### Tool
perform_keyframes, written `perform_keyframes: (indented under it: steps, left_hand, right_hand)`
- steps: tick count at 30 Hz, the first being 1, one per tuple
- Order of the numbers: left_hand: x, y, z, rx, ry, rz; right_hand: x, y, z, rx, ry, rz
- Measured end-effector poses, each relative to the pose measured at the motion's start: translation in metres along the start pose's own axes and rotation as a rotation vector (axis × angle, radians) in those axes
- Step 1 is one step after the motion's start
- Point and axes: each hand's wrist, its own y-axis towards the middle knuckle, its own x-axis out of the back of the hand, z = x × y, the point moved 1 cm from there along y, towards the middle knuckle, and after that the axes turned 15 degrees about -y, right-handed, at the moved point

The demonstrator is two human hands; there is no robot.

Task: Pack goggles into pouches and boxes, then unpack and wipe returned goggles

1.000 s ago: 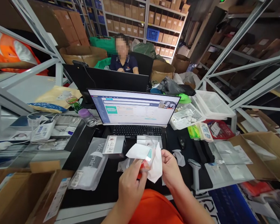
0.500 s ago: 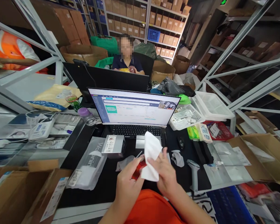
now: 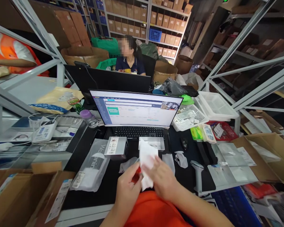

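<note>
A white cloth or paper wipe (image 3: 146, 157) stands up between my hands, low over the front of the desk. My left hand (image 3: 129, 183) is closed, thumb against fingers, at the wipe's left edge. A dark red patch (image 3: 137, 174) shows within its grip; what it belongs to is mostly hidden. Across the wipe lies my right hand (image 3: 161, 176), smeared by motion, its fingers pressing the sheet. Just beyond stands an open silver-white box (image 3: 159, 142). Left of that sits a closed grey box (image 3: 115, 148) with a label. Small grey cloth pieces (image 3: 181, 159) lie on both sides.
A monitor (image 3: 137, 108) and keyboard (image 3: 139, 133) stand ahead. A frosted pouch (image 3: 91, 167) lies at left; a mouse (image 3: 184, 143) and barcode scanner (image 3: 198, 175) at right. Cardboard boxes (image 3: 269, 151) flank the desk. A co-worker (image 3: 130, 61) sits behind the monitors.
The wipe has shifted left and down, and my right hand has moved left across it. The open box beyond shows more. The co-worker opposite has turned their head aside.
</note>
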Motion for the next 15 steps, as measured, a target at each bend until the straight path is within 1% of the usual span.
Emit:
perform_keyframes:
  steps: [1, 2, 4, 6, 7, 8, 9, 10, 11, 13, 15]
  left_hand:
    - [0.0, 0.0, 0.0, 0.032, 0.003, -0.032]
    - [0.0, 0.001, -0.001, 0.071, 0.0, -0.055]
    - [-0.001, 0.002, -0.005, 0.14, -0.03, -0.067]
    - [-0.001, 0.002, -0.009, 0.168, -0.06, -0.068]
    - [-0.002, 0.002, -0.011, 0.166, -0.071, -0.066]
    - [-0.003, 0.002, -0.012, 0.159, -0.08, -0.062]
    - [-0.004, 0.002, -0.013, 0.151, -0.092, -0.053]
    - [-0.005, 0.002, -0.013, 0.144, -0.103, -0.038]
    - [-0.007, 0.001, -0.013, 0.138, -0.112, -0.02]
    - [-0.01, 0.0, -0.012, 0.143, -0.115, 0.01]
    - [-0.012, -0.001, -0.012, 0.17, -0.112, 0.012]
  right_hand:
    - [0.0, -0.002, -0.006, -0.125, 0.059, -0.022]
    - [0.001, -0.004, -0.013, -0.295, 0.14, -0.049]
    - [0.001, -0.012, -0.026, -0.71, 0.365, -0.14]
    - [-0.001, -0.02, -0.03, -1.105, 0.677, -0.267]
    - [-0.002, -0.022, -0.029, -1.251, 0.853, -0.312]
    - [-0.003, -0.023, -0.025, -1.345, 1.025, -0.325]
    - [-0.004, -0.022, -0.02, -1.398, 1.17, -0.313]
    - [-0.005, -0.019, -0.014, -1.417, 1.272, -0.278]
    - [-0.006, -0.015, -0.008, -1.414, 1.328, -0.239]
    - [-0.006, -0.005, 0.003, -1.346, 1.322, -0.194]
    - [-0.005, 0.004, 0.012, -1.21, 1.192, -0.197]
